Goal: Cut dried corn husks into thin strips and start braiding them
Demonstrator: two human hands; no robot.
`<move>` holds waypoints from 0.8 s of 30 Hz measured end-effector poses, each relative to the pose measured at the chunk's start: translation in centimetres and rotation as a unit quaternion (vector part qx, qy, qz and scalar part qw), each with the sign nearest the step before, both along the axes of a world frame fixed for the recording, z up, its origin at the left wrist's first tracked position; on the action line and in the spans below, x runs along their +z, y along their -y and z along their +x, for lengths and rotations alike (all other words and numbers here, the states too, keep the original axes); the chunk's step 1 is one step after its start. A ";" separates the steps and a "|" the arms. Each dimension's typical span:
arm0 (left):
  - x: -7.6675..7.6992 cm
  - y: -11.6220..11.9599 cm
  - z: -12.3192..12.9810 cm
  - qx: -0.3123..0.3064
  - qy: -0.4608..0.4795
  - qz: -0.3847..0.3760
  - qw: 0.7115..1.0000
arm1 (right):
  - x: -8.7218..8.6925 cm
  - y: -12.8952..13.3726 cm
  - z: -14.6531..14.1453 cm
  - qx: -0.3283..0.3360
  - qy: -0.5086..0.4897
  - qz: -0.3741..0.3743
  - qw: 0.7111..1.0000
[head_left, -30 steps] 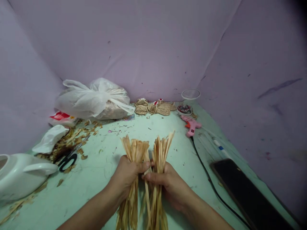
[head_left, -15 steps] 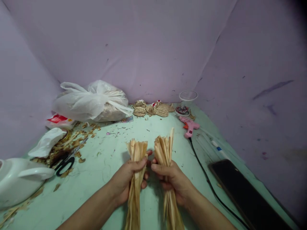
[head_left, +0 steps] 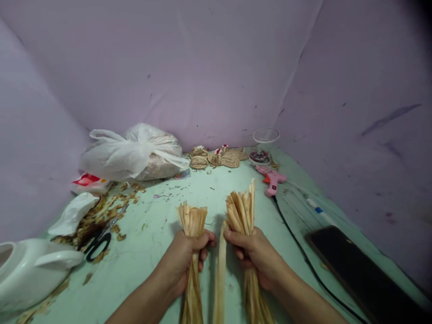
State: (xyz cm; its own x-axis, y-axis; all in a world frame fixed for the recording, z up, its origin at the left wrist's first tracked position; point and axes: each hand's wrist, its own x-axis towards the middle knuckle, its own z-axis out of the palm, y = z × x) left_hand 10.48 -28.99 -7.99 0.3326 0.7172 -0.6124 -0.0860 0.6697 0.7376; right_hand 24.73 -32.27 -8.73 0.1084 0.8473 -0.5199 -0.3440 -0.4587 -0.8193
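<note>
My left hand (head_left: 194, 252) is wrapped round a bundle of dry, straw-coloured strips (head_left: 192, 220), whose cut ends stick up above the fist. A second bundle of similar strips (head_left: 241, 209) is gripped in my right hand (head_left: 248, 247); one strip in it stands taller than the others. Between the two bundles hangs a single flat strip (head_left: 220, 274), its top end pinched at the thumb and fingers of my right hand. Both bundles run down past the bottom edge of the view. The hands are apart.
A tied white plastic bag (head_left: 135, 153) lies at the back left, above scraps, black-handled scissors (head_left: 97, 246) and a white jug (head_left: 37, 270). Braided pieces (head_left: 229, 158) sit by the wall. At right are a pink glue gun (head_left: 272, 180), its cord and a dark phone-like slab (head_left: 361, 274).
The hands have moved apart, the right one shifting rightward. One strip now hangs separately from the right hand between the bundles. The camera view has shifted slightly.
</note>
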 end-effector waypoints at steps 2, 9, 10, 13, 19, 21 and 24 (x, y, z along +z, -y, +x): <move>0.1 0.2 0.1 -0.019 -0.031 0.018 0.999 | -0.2 -0.1 0.0 -0.013 0.006 0.007 1.000; -0.5 0.9 0.9 -0.028 -0.066 0.063 0.995 | -0.7 -0.1 -0.2 -0.029 0.004 0.027 0.999; -0.6 0.8 0.8 -0.030 -0.065 0.066 0.995 | -0.6 0.0 -0.1 -0.029 -0.005 0.029 0.999; -0.8 0.5 0.5 -0.038 -0.041 0.063 0.996 | -0.3 0.2 0.1 -0.003 -0.035 0.047 0.998; -0.8 0.3 0.5 -0.014 -0.039 0.062 0.997 | -0.5 0.3 0.1 0.027 -0.049 0.049 0.997; -0.6 0.2 0.4 0.011 -0.040 0.060 0.997 | -0.6 0.1 0.1 0.009 -0.055 0.051 0.997; 0.4 -0.4 0.0 0.032 -0.036 0.052 0.997 | -0.8 -0.2 0.2 -0.014 -0.062 0.041 0.997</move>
